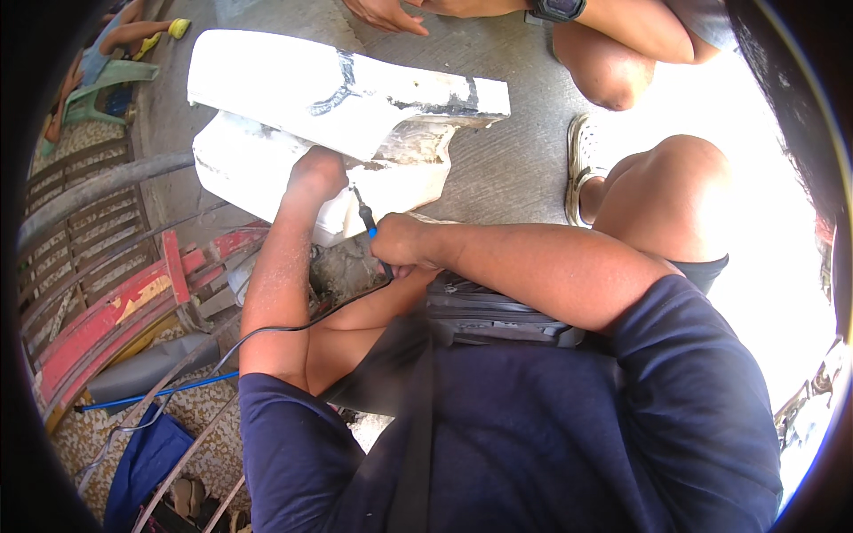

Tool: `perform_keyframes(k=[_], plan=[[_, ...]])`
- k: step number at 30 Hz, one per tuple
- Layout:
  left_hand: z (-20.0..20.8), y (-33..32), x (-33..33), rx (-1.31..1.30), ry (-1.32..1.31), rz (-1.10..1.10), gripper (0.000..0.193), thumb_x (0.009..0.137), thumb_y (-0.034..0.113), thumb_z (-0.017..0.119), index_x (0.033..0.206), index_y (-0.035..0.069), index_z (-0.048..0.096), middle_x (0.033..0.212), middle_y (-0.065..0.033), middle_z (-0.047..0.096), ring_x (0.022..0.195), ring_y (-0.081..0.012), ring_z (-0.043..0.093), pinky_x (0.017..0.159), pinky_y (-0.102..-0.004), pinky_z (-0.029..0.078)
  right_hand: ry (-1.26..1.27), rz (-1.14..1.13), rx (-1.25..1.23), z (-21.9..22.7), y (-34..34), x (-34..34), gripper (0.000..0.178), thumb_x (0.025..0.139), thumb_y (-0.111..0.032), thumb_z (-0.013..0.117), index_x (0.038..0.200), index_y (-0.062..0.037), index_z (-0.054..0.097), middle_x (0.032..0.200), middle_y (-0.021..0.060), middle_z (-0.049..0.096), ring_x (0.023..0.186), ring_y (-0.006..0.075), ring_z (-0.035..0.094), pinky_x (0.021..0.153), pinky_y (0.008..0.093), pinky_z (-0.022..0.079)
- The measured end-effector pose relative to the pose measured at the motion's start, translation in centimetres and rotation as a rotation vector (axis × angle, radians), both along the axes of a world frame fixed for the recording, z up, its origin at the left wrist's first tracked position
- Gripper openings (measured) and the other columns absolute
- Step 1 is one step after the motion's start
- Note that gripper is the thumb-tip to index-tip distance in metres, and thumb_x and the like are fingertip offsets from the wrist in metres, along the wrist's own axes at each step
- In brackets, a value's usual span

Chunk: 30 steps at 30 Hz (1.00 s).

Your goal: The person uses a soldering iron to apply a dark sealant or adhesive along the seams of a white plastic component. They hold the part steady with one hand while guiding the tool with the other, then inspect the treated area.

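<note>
My right hand (404,244) is closed around a soldering iron (365,216) with a black and blue handle. The iron points up and left at a large white plastic body panel (267,80), smeared with dark marks. Its lower white part (235,160) lies under the upper one, and the surface between them looks scuffed and dirty. My left hand (317,173) is curled against the lower part, left of the iron's tip; its fingertips are hidden, and what they hold does not show. A dark cord (267,330) trails from the iron across my left forearm.
Another person's hand (388,14) and bent knee (609,75) are beyond the panel. My sandalled foot (582,169) rests at right. Red metal framing (107,324), a blue cloth (147,466) and a blue rod (160,393) lie left. Farther back, someone sits on a green chair (107,89).
</note>
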State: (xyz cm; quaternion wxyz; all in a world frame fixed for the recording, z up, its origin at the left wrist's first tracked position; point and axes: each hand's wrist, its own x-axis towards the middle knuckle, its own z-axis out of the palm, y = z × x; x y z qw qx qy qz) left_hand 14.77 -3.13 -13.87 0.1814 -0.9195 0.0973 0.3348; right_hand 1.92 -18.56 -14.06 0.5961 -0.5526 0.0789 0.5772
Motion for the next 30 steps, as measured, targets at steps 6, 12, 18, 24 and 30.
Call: perform_keyframes(k=[6, 12, 18, 24, 30], plan=[[0.04, 0.05, 0.05, -0.009, 0.002, 0.007, 0.032, 0.089, 0.016, 0.061, 0.111, 0.000, 0.077, 0.123, -0.0229, 0.072, 0.119, -0.0347, 0.068, 0.105, -0.0430, 0.054, -0.032, 0.008, -0.004, 0.24, -0.20, 0.06, 0.028, 0.091, -0.005, 0.050, 0.078, 0.0042, 0.073, 0.074, 0.0204, 0.071, 0.057, 0.0283, 0.068, 0.051, 0.0398, 0.056], [0.17, 0.03, 0.20, 0.004, 0.015, -0.021, 0.033, 0.088, 0.017, 0.063, 0.113, -0.001, 0.076, 0.125, -0.0220, 0.072, 0.119, -0.0347, 0.068, 0.104, -0.0429, 0.054, -0.048, -0.001, -0.002, 0.56, -0.41, 0.09, 0.027, 0.091, -0.004, 0.050, 0.078, 0.0048, 0.072, 0.074, 0.0202, 0.071, 0.058, 0.0283, 0.068, 0.050, 0.0394, 0.055], [0.51, -0.29, 0.18, 0.013, 0.033, 0.004, 0.034, 0.088, 0.018, 0.063, 0.113, 0.000, 0.076, 0.125, -0.0222, 0.072, 0.119, -0.0346, 0.068, 0.104, -0.0427, 0.054, -0.053, 0.022, 0.004, 0.64, -0.50, 0.23, 0.027, 0.091, -0.004, 0.050, 0.079, 0.0051, 0.072, 0.074, 0.0200, 0.071, 0.059, 0.0284, 0.068, 0.051, 0.0395, 0.055], [0.75, -0.33, 0.15, -0.009, 0.017, 0.002, 0.033, 0.088, 0.017, 0.063, 0.112, 0.000, 0.076, 0.122, -0.0231, 0.072, 0.118, -0.0351, 0.068, 0.104, -0.0430, 0.054, -0.065, 0.052, 0.003, 0.91, -0.69, 0.43, 0.027, 0.092, -0.004, 0.050, 0.079, 0.0054, 0.072, 0.074, 0.0204, 0.071, 0.059, 0.0285, 0.068, 0.052, 0.0399, 0.056], [0.34, 0.13, 0.24, -0.037, 0.011, -0.028, 0.033, 0.088, 0.019, 0.064, 0.113, 0.000, 0.076, 0.122, -0.0237, 0.072, 0.118, -0.0351, 0.068, 0.104, -0.0421, 0.054, -0.063, 0.063, -0.009, 0.64, -0.36, 0.32, 0.027, 0.092, -0.004, 0.050, 0.080, 0.0051, 0.073, 0.074, 0.0204, 0.071, 0.059, 0.0290, 0.069, 0.051, 0.0400, 0.056]])
